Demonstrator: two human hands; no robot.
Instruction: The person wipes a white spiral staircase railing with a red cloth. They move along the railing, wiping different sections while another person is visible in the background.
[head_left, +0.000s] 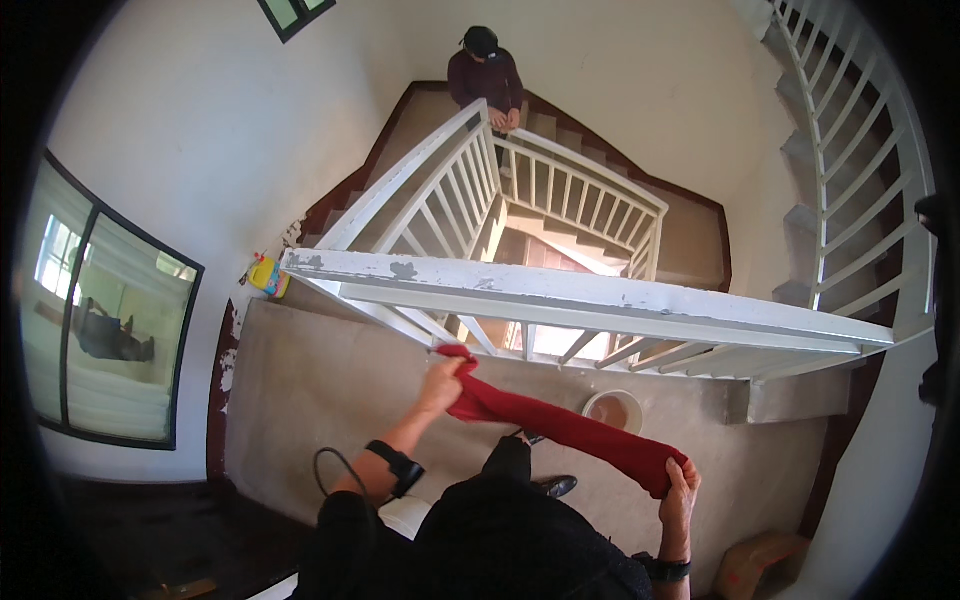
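Observation:
A red cloth (559, 424) is stretched between my two hands, in front of my body and above the landing floor. My left hand (441, 386) grips its bunched left end, just below the white stair railing (525, 285). At the lower right, my right hand (681, 480) holds the other end, fingers curled over its edge. Behind the cloth, partly covered by it, a pale bucket (636, 409) stands on the floor with reddish-brown contents. The railing's top has worn, chipped paint.
A yellow plastic jug (268, 277) stands by the wall at the railing's left corner. A person (486, 75) stands at the far corner with hands at the handrail. An open cardboard box (757, 562) lies lower right; a white container (405, 516) is near my left elbow. Stairs rise at right.

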